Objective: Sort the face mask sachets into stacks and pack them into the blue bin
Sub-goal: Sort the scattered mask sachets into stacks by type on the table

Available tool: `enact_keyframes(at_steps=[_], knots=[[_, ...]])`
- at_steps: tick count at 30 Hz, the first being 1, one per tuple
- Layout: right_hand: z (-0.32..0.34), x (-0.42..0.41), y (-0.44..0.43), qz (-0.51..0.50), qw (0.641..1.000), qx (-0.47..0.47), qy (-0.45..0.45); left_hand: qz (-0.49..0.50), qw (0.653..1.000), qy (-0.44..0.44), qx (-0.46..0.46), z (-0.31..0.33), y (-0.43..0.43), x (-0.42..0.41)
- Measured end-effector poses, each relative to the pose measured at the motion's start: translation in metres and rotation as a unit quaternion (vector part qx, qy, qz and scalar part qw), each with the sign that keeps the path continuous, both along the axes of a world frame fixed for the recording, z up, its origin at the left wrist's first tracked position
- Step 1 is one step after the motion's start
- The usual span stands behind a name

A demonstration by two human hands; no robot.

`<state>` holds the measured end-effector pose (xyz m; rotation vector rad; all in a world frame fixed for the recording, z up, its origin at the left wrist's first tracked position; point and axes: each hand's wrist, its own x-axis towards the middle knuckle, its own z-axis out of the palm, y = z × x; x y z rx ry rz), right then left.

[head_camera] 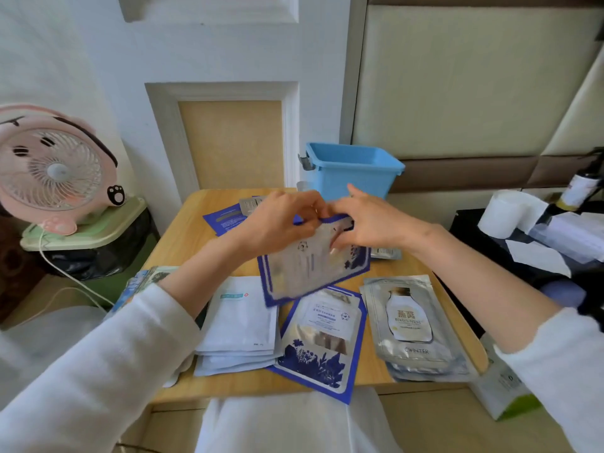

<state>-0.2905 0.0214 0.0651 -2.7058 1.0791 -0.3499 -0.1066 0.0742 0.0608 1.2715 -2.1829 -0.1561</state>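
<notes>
blue-bordered sachet (304, 273), blurred, pinched at top by left hand (281, 220) and right hand (372, 220) | wooden table (183, 246) | pink fan (55, 171) leftward

Setting: a domestic room, probably a bedroom.
- Small wooden table (176, 246), under the fingers (310, 204).
- White panelled door (228, 60), beyond the fingers.
- Cream padded wall panels (457, 86) with brown bands, beyond and right of the fingers.
- Pink animal-shaped desk fan (55, 171) on a pale green lid (98, 230), well left of the fingers.
- Tissue roll (503, 210) and bottle (580, 188), to their right.
</notes>
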Motion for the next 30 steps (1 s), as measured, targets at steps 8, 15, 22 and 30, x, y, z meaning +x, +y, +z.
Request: enact_keyframes(at_steps=[8,15,22,30], knots=[[-0.008,-0.034,-0.027,-0.252,0.916,0.162,-0.265,-0.009,0.993,-0.095,0.068,-0.065,0.032,0.004],[-0.036,-0.036,-0.020,-0.247,0.848,0.373,-0.285,-0.038,0.911,-0.384,0.145,-0.135,0.045,-0.035],[-0.046,-0.044,-0.020,-0.242,0.801,0.489,-0.245,-0.002,0.885,-0.405,0.228,-0.106,0.037,-0.034],[-0.077,-0.033,0.000,-0.182,0.797,0.575,-0.019,0.100,0.947,-0.232,0.197,-0.062,0.024,0.000]])
